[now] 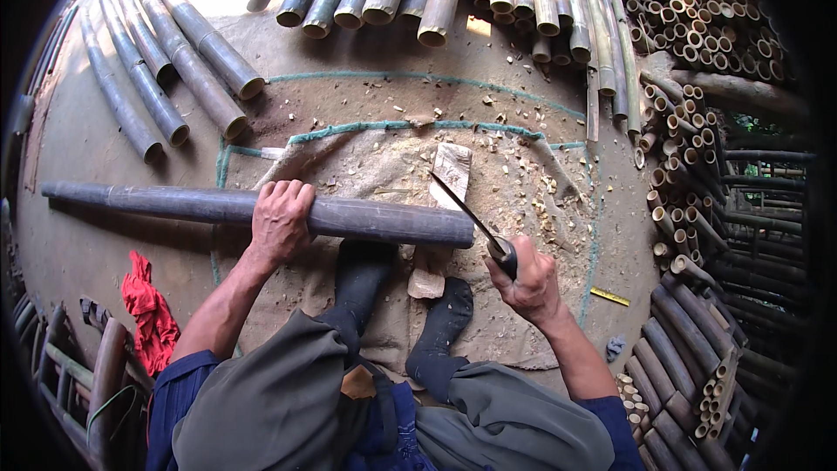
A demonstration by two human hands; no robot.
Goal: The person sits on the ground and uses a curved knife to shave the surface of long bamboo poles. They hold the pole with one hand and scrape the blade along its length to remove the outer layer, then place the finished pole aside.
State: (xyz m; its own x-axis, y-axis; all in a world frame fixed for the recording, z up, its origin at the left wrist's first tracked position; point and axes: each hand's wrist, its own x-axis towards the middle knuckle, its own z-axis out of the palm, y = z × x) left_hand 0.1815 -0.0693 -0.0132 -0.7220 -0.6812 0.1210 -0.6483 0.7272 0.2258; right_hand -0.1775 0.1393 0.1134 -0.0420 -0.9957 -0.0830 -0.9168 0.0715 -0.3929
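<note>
A: How does the bamboo pole (375, 219) look?
B: It is long, round and dark grey-brown, with a faint joint ring. It lies sideways, almost level, and its right end appears thicker than the left one.
A: And the bladed tool (463, 204)?
B: It has a narrow dark blade and a dark handle. It is tilted, tip toward upper left, at the pole's right end; whether they touch, I cannot tell.
</note>
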